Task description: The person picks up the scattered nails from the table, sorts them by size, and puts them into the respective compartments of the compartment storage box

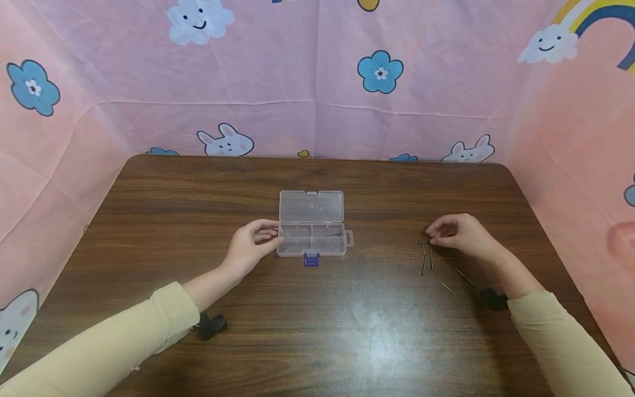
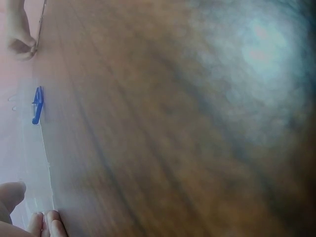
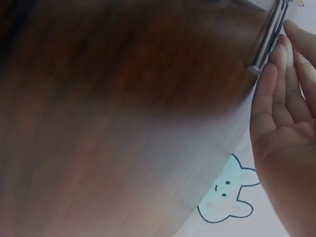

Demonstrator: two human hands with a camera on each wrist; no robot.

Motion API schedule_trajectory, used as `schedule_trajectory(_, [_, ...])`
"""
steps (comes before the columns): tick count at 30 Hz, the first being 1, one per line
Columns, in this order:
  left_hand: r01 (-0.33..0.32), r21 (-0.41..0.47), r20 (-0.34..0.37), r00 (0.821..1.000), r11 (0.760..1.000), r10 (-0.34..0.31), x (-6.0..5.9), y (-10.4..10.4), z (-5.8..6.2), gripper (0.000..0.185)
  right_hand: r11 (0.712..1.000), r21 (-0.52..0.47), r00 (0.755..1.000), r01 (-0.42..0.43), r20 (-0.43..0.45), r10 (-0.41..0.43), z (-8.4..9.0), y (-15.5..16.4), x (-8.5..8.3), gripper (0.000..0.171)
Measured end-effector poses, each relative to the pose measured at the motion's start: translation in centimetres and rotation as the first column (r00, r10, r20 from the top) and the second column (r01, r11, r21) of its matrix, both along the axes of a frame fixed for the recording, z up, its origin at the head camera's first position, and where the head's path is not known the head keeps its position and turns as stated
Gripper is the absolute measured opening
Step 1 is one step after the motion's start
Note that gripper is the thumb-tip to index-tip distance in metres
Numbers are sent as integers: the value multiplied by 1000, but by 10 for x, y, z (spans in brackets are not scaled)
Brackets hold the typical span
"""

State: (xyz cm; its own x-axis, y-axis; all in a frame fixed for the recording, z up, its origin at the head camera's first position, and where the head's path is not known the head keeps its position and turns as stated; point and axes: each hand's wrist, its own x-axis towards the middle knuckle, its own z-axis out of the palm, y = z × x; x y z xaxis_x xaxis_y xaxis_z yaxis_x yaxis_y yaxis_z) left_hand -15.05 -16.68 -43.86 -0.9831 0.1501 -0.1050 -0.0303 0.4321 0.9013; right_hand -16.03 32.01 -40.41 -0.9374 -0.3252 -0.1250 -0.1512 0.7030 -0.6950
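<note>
A clear plastic compartment box (image 1: 327, 255) lies with its lid (image 1: 311, 207) swung back and its blue latch (image 1: 311, 259) facing the near side. My left hand (image 1: 250, 242) grips its left end, thumb at the near side and fingers behind. Some thin nails (image 1: 331, 235) lie in a right-hand compartment. On the right, my right hand (image 1: 463, 234) reaches down to a loose group of nails (image 1: 424, 265), pinching one at its fingertips. In the right wrist view, metal nails (image 3: 269, 37) show right by the thumb and fingers.
Further nails lie scattered on the brown table (image 1: 317, 320), including a long nail (image 1: 464, 277) and a short one (image 1: 447, 287). Dark objects (image 1: 493, 299) sit near each forearm. A pink patterned cloth (image 1: 273, 66) hangs along the back and sides.
</note>
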Motion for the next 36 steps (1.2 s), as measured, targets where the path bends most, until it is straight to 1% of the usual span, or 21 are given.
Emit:
schedule_trajectory(5, [0,2,-8,1000,1000,0,0,0,-1,41,1000,-2,1000,-11,6,11,-3,3,-1,18])
schedule_trajectory(13, [-2,7,-16,1000,1000,2,0,-1,-1,41,1000,22,1000,-13,15,13,-2,2,-2,16])
schedule_trajectory(28, [-10,8,-2,1000,1000,10,0,0,-1,42,996,55,998,-64,22,63,-2,1,-4,13])
schedule_trajectory(36, [-9,7,-2,1000,1000,9,-1,0,-1,42,995,65,997,-73,25,72,-1,0,-3,11])
